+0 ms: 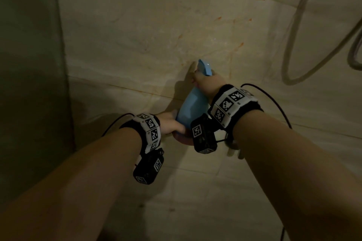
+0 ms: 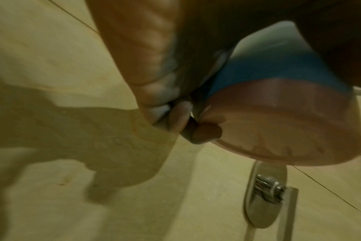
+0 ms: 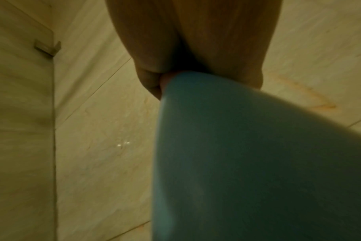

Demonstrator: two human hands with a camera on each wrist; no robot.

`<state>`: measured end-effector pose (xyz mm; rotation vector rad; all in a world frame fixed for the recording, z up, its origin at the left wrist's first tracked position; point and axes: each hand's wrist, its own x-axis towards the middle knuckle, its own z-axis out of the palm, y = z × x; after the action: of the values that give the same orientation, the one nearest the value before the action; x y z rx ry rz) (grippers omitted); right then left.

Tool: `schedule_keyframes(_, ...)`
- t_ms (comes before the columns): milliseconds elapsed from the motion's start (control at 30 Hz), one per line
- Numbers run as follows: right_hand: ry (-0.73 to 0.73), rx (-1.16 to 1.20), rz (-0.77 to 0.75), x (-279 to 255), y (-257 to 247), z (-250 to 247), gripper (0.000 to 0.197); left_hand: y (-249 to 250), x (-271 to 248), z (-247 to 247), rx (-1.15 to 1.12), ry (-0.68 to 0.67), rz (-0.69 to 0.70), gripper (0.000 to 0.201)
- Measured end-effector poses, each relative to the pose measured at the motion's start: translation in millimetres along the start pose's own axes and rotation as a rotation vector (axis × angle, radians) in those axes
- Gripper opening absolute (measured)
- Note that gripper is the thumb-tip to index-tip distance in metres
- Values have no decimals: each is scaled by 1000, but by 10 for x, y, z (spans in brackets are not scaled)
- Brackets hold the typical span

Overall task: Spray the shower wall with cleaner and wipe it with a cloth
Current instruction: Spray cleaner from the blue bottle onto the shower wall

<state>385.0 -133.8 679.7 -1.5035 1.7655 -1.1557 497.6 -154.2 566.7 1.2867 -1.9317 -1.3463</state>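
Note:
A light blue spray bottle (image 1: 193, 106) is held up in front of the beige marble shower wall (image 1: 156, 31), its spray head (image 1: 204, 67) pointing at the tiles. My right hand (image 1: 203, 82) grips the neck just under the head. My left hand (image 1: 174, 123) holds the bottle's base from the left. In the left wrist view the blue bottle (image 2: 258, 68) ends in a pinkish clear bottom, with my fingers (image 2: 155, 68) curled beside it. The bottle (image 3: 247, 163) fills the right wrist view below my right hand (image 3: 196, 40). Orange stains (image 1: 242, 44) streak the wall. No cloth shows.
A grey shower hose (image 1: 293, 45) loops down the wall at the right. A dark panel (image 1: 29, 64) meets the wall at the left, with a metal clip (image 3: 47, 47) on it. A chrome fitting (image 2: 266, 187) is mounted on the tiles near the bottle.

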Motion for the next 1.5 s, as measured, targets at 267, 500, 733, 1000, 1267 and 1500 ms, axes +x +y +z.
schedule_keyframes(267, -74, -63, -21, -11, -193, 556, 17, -293, -334, -400, 22, 55, -51, 72)
schedule_keyframes(500, -131, -56, -30, -104, -168, 899, 22, -636, -471, -510, -53, 83, -85, 79)
schedule_keyframes(733, -204, -41, -53, -154, -198, 1318, 19, -842, -698, -679, -93, 99, -94, 46)
schedule_keyframes(1000, -325, -184, 18, -172, -162, 1762, 23, -1274, -837, -807, -128, 23, -233, 20)
schedule_keyframes(1267, -340, -71, 26, -286, 40, 2018, 19, -1507, -984, -784, -218, 64, -265, 48)
schedule_keyframes(1500, -306, -3, 50, -357, 295, 2081, 32, -1715, -979, -676, -275, 88, -319, 96)
